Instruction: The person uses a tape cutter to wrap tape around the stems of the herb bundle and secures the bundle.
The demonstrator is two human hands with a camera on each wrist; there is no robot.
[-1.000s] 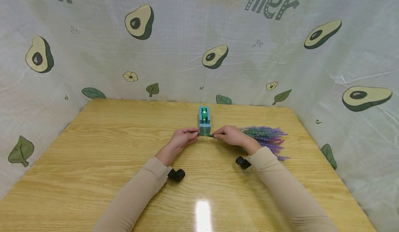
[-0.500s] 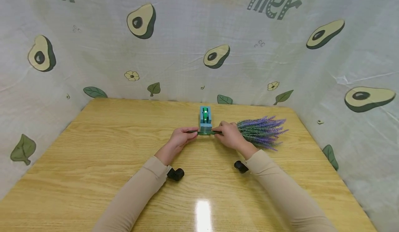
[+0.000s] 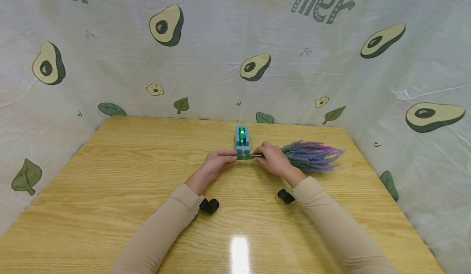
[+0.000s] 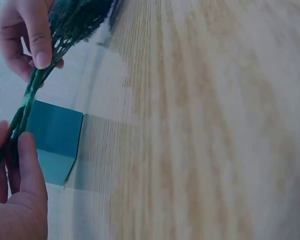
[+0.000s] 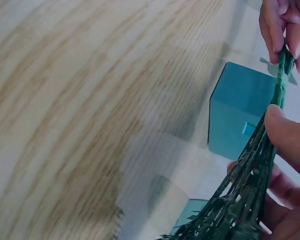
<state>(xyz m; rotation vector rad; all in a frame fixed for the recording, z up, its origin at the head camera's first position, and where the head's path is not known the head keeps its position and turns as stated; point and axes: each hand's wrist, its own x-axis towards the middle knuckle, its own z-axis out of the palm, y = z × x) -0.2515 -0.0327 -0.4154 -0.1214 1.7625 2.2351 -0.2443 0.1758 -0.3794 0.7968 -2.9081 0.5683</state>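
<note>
A bunch of artificial lavender (image 3: 312,157) lies sideways, its purple flower heads to the right. My left hand (image 3: 213,163) pinches the cut ends of the green stems (image 4: 27,100) between thumb and fingers. Farther along, below the flowers, my right hand (image 3: 274,159) grips the same stems. Between the hands, a shiny lighter green band (image 5: 281,82), apparently tape, wraps the stems. Just behind that stretch stands a blue tape dispenser (image 3: 242,137) with a green roll; its front end is close to the stems. Whether tape still joins the stems to the dispenser cannot be told.
The wooden table (image 3: 147,155) stretches to both sides and toward me. Behind it hangs a pale cloth (image 3: 213,32) printed with avocados and leaves. A black wrist camera (image 3: 209,205) juts from the left sleeve, another (image 3: 285,196) from the right.
The bunch has turned about its length, bringing pink flower heads to the far side. My right hand has shifted its grip on the stems, while the left stays almost in place.
</note>
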